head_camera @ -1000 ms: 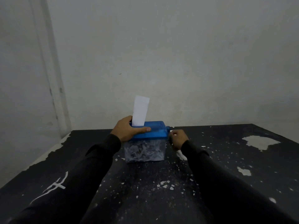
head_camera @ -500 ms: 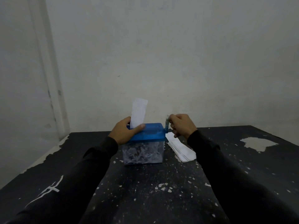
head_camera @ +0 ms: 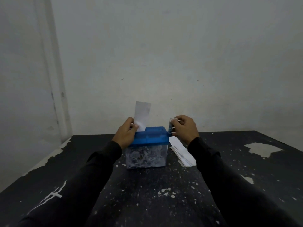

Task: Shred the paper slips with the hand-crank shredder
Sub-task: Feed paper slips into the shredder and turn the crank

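While both sleeved arms reached forward over the table (head_camera: 229,177), the left hand (head_camera: 126,134) pinched the upright paper slip (head_camera: 141,115) standing in the slot of the shredder (head_camera: 150,141). The right hand (head_camera: 184,128) gripped the crank (head_camera: 170,126) at the shredder's right side. Spare slips (head_camera: 181,150) lay stacked just right of the shredder.

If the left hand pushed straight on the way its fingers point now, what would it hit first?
The left hand points rightward across the shredder's blue lid. Its fingertips already touch the upright paper slip at the slot, so the slip comes first; depth here is hard to judge.
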